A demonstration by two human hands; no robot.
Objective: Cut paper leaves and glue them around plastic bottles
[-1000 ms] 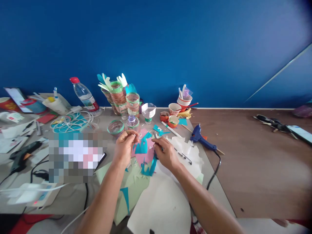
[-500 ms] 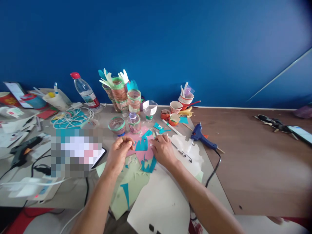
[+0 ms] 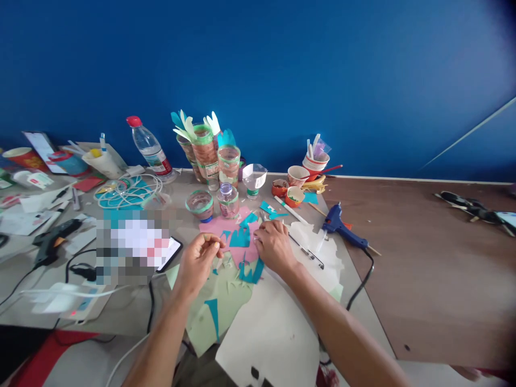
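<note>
My left hand (image 3: 199, 260) hovers just above the table with its fingers pinched round a small pale scrap I cannot name. My right hand (image 3: 274, 246) rests curled on the table beside a pink paper sheet (image 3: 226, 228) and teal cut-outs (image 3: 241, 237); what it grips is hidden. Pale green paper (image 3: 217, 301) and a large white sheet (image 3: 270, 338) lie under my forearms. Cut plastic bottle sections (image 3: 199, 204) ringed with green tape stand just beyond the paper.
A blue glue gun (image 3: 341, 228) with a black cord lies to the right. A water bottle (image 3: 151, 150), decorated bottle stacks (image 3: 205, 153) and paper cups (image 3: 298, 174) stand by the blue wall. A phone (image 3: 169, 252), cables and a black glue gun (image 3: 52, 244) sit left.
Both hands have dropped from in front of me down to the paper on the table. The view has shifted slightly left.
</note>
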